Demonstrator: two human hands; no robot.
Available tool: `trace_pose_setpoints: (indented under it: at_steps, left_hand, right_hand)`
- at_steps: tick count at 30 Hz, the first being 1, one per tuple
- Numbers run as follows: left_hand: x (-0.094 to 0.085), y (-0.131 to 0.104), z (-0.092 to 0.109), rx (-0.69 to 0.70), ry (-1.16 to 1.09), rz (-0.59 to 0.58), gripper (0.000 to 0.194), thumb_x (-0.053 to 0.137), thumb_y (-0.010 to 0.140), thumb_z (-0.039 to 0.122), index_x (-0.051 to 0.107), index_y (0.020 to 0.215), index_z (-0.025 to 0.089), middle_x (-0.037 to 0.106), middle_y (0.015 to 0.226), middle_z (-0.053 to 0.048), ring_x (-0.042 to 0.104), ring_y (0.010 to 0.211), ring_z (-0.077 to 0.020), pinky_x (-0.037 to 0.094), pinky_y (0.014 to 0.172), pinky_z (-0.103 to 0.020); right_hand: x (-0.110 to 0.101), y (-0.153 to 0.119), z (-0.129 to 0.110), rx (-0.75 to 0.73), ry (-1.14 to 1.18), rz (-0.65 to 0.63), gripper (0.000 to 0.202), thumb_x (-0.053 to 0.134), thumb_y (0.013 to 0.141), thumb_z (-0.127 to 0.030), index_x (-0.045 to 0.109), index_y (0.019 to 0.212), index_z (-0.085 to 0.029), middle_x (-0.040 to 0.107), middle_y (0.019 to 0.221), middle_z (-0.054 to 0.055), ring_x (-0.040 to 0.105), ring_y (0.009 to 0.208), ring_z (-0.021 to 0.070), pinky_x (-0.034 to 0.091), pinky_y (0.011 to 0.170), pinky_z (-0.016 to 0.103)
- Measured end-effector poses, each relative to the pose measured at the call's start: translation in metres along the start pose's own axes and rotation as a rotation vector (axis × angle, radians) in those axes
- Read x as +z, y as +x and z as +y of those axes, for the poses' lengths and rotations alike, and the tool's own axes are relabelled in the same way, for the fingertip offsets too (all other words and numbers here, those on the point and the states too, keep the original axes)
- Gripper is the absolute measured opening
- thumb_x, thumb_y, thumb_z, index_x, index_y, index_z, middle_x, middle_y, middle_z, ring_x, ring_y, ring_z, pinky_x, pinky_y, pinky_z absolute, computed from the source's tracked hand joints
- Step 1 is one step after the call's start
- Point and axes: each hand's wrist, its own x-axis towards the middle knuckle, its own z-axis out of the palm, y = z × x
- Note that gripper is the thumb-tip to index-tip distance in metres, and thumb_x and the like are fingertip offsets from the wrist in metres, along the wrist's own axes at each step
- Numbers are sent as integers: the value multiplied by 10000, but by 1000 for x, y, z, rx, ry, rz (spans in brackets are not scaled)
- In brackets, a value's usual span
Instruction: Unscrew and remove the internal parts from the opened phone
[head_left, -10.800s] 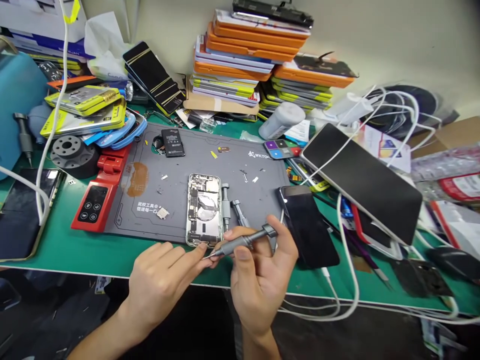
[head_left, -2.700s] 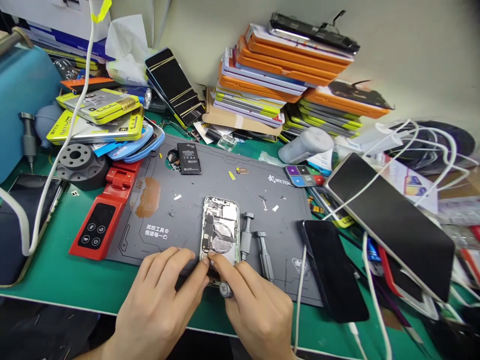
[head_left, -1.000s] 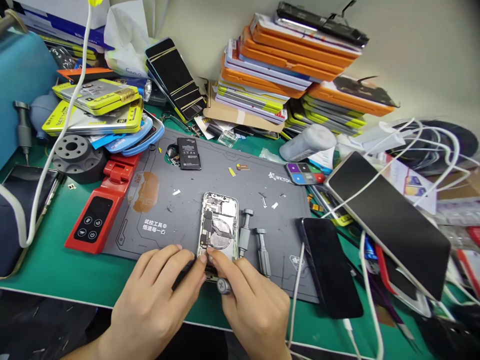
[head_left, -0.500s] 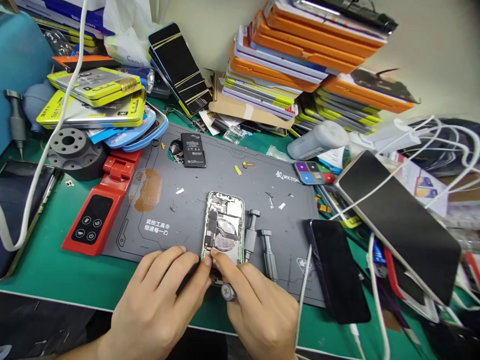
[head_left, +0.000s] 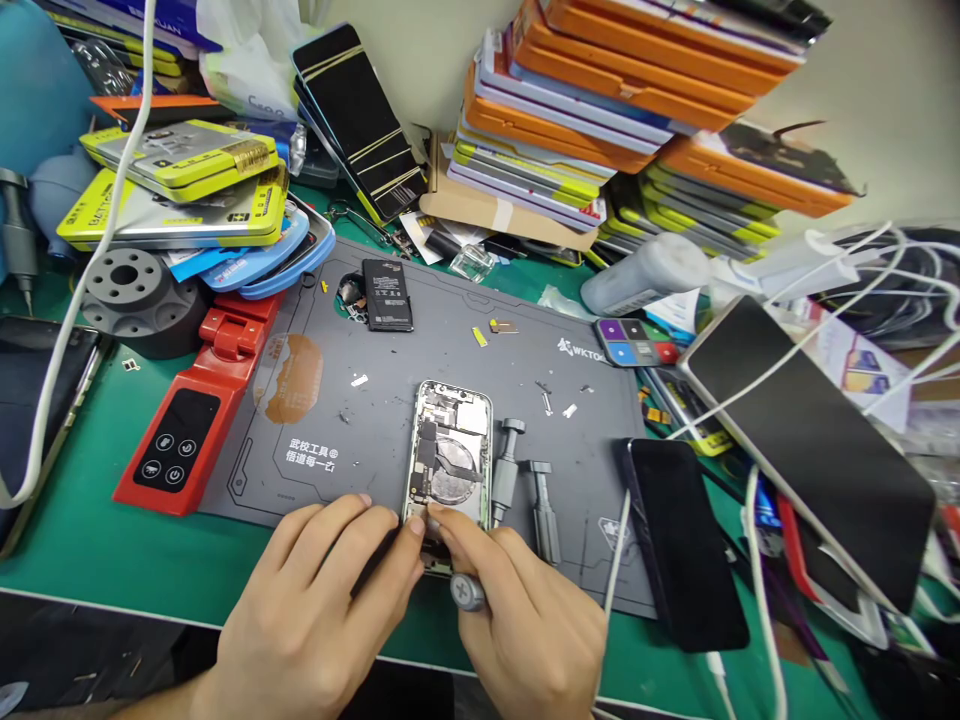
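An opened phone [head_left: 465, 425] lies on the grey work mat, its inner boards and a round coil showing. My left hand [head_left: 322, 600] is closed at its lower left edge, with thumb and forefinger tips pressed on the bottom end. My right hand [head_left: 536, 610] is closed, its fingertips meeting the left ones over the same spot; whatever small part lies under them is hidden. From the right hand's curled fingers pokes the cross-marked cap of a grey screwdriver [head_left: 466, 592]. Two more grey screwdrivers, one near [head_left: 508, 465] and one farther right [head_left: 544, 510], rest beside the phone.
A black phone battery [head_left: 388, 295] and small loose parts lie on the mat [head_left: 525, 345]. At left stand a red device [head_left: 176, 440] and a round grey holder [head_left: 139, 300]. To the right are a dark phone [head_left: 686, 545], a larger slab [head_left: 814, 450] and white cables. Orange boxes [head_left: 585, 85] are stacked behind.
The view has shifted slightly. The right fingertips have drawn in a little closer to the left thumb over the phone's lower end, and the screwdriver cap has moved slightly right and down with the hand.
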Motion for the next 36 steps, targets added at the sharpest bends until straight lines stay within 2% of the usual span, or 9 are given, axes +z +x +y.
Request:
trace_pose_setpoints:
  at_steps: [6, 13, 21, 26, 29, 32, 34, 36]
  left_hand:
    - [0, 0, 0, 3, -5, -4, 228, 673, 1074, 88, 787, 1271, 90, 783, 1184, -122, 683, 1164, -288, 520, 983, -437]
    - [-2, 4, 1, 1, -2, -4, 209, 661, 1081, 89, 783, 1251, 96, 789, 1161, -116, 684, 1159, -283, 519, 974, -425]
    - [-3, 7, 1, -2, 28, 28, 171, 660, 1083, 111, 779, 1207, 111, 801, 1107, -95, 704, 1099, -269, 535, 930, -412]
    - [-2, 7, 0, 42, 52, 64, 162, 679, 1065, 98, 786, 1187, 103, 815, 1103, -99, 732, 1064, -262, 551, 914, -404]
    - [-3, 6, 0, 74, 69, 84, 154, 684, 1055, 91, 786, 1170, 106, 826, 1129, -99, 747, 1059, -260, 564, 905, -401]
    - [-2, 5, -1, 91, 90, 96, 156, 684, 1051, 83, 783, 1168, 109, 828, 1134, -99, 756, 1047, -261, 574, 899, -409]
    - [-2, 6, -1, 90, 99, 99, 164, 690, 1052, 88, 779, 1186, 116, 825, 1127, -94, 759, 1045, -258, 574, 901, -408]
    - [-2, 7, -1, 86, 109, 93, 178, 684, 1063, 101, 774, 1216, 122, 819, 1114, -90, 758, 1048, -256, 564, 904, -406]
  right_hand:
    - [-1, 0, 1, -1, -6, -15, 342, 514, 1037, 44, 733, 1218, -145, 728, 766, -1, 645, 613, 106, 444, 615, 263]
    - [-3, 8, -1, -48, -68, -24, 297, 482, 1086, -9, 716, 1198, -153, 708, 723, -3, 566, 568, 113, 405, 591, 278]
    - [-1, 10, 0, -62, -25, -3, 346, 460, 1048, 48, 711, 1204, -131, 693, 723, -4, 578, 577, 116, 400, 580, 280]
    - [0, -1, 0, -15, 25, 45, 371, 514, 1044, 39, 730, 1257, -173, 679, 712, -26, 598, 569, 104, 431, 586, 271]
    - [0, -13, -1, 115, 71, 202, 356, 668, 1015, -14, 730, 1303, -215, 737, 778, -19, 615, 585, 110, 478, 598, 273]
    - [0, -18, -3, 312, 161, 517, 392, 795, 955, -78, 756, 1290, -278, 740, 842, -4, 643, 655, 145, 508, 628, 311]
    - [1, -14, -3, 418, 310, 707, 400, 833, 954, -195, 752, 1330, -304, 652, 813, -9, 591, 644, 154, 477, 601, 329]
    - [1, -6, -1, 507, 493, 838, 443, 804, 986, -394, 707, 1412, -321, 589, 859, -3, 510, 628, 148, 450, 586, 333]
